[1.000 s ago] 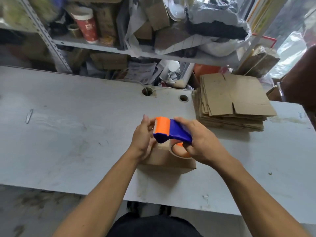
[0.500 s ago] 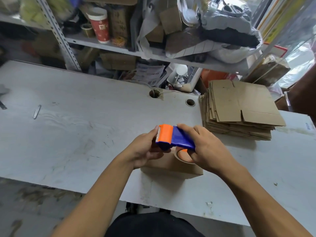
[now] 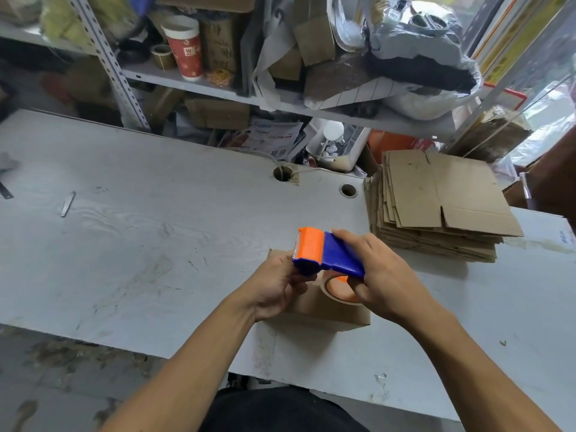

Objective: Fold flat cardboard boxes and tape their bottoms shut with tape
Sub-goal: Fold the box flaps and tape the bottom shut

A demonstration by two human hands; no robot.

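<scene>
A small folded cardboard box (image 3: 327, 316) stands on the white table (image 3: 140, 244) just in front of me, mostly hidden under my hands. My right hand (image 3: 383, 275) grips a blue and orange tape dispenser (image 3: 324, 257) with its tape roll (image 3: 338, 291) above the box. My left hand (image 3: 277, 285) is at the dispenser's orange front end, with its fingers curled beneath the cutter; whether they pinch the tape end is hidden. A stack of flat cardboard boxes (image 3: 436, 207) lies at the right back of the table.
A thin metal blade (image 3: 67, 204) lies on the table at the far left. Two round cable holes (image 3: 283, 173) sit near the back edge. Behind the table a cluttered metal shelf (image 3: 218, 88) holds a red paper cup (image 3: 184, 46), bags and cardboard.
My left hand went from upright beside the dispenser to curled under its orange front end. The view has tilted slightly; the dispenser and box stay in place.
</scene>
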